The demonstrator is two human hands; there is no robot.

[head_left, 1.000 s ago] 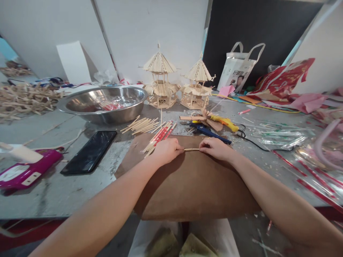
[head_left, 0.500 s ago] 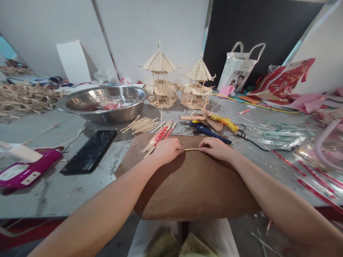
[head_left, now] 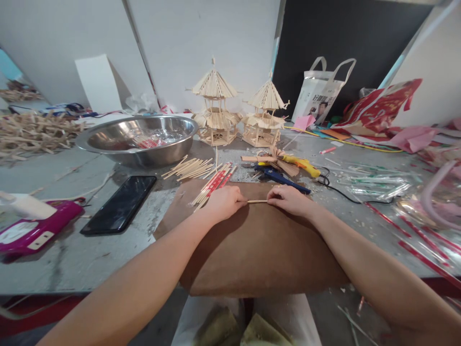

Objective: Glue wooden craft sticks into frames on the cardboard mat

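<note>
Between my two hands a thin wooden stick [head_left: 257, 202] lies level, just over the brown board [head_left: 259, 259]. My left hand [head_left: 227, 202] pinches its left end with thumb and fingers. The right end is pinched by my right hand [head_left: 286, 199]. Close beyond my left hand are chopsticks in red-printed wrappers [head_left: 216, 185], and behind those a loose pile of bare sticks [head_left: 190, 168]. A yellow-handled tool with a cord [head_left: 302, 165] and a dark blue tool [head_left: 283, 179] lie beyond my right hand, beside folded brown paper strips [head_left: 275, 156].
Two stick-built pagoda models [head_left: 216, 115] stand at the back, beside a steel basin [head_left: 140, 154] holding wrappers. To the left lie a black phone [head_left: 120, 204] and a purple power strip [head_left: 61, 221]. Plastic wrappers [head_left: 378, 182] litter the right, with a white bag [head_left: 317, 96] behind.
</note>
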